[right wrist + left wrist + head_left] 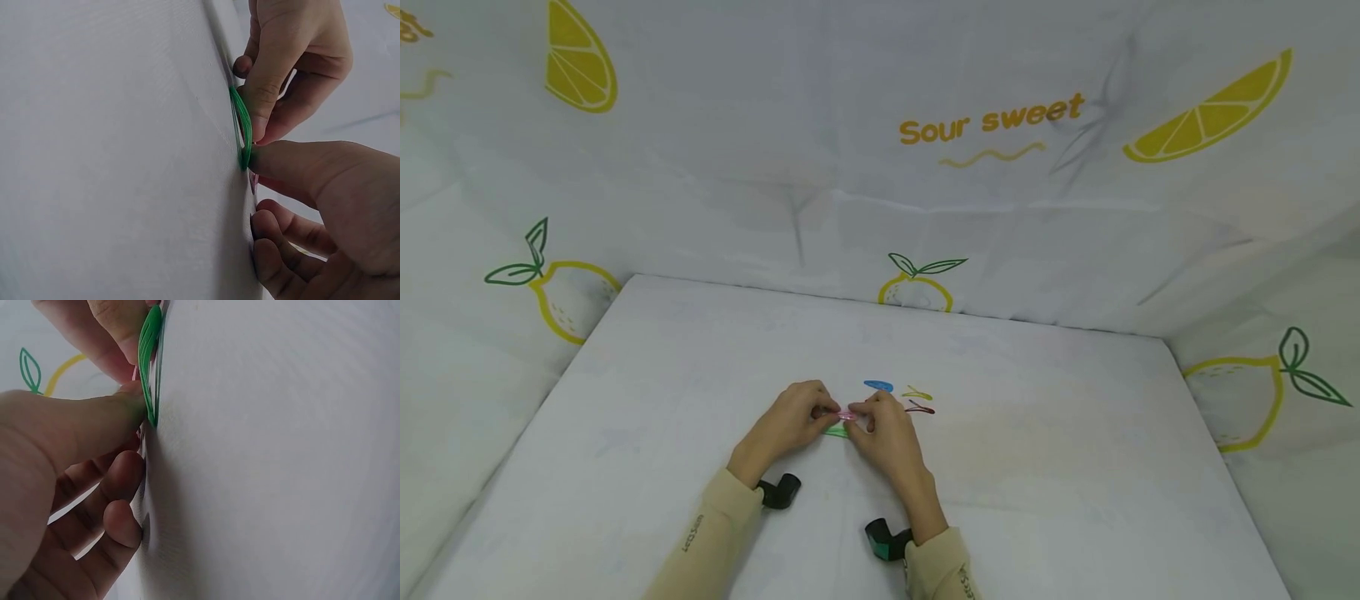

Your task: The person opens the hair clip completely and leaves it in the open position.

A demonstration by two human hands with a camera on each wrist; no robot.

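Between the two hands, near the middle of the white table, is a pink snap hair clip (847, 415). Thumb and finger of the left hand (793, 414) pinch its left end, while the right hand (887, 437) pinches the right end. Fingers cover most of it in both wrist views, with only a sliver of pink showing. Just on the near side lies a green snap hair clip (836, 432), its two arms spread apart in the left wrist view. The other fingers of the left hand (75, 462) and right hand (337, 206) are bent near the tabletop.
Beyond the right hand lie a blue hair clip (878, 386), a yellow hair clip (917, 394) and a dark red hair clip (921, 408). The yellow and red ones look sprung apart. A lemon-printed cloth (737, 167) rises behind the white table (1060, 467).
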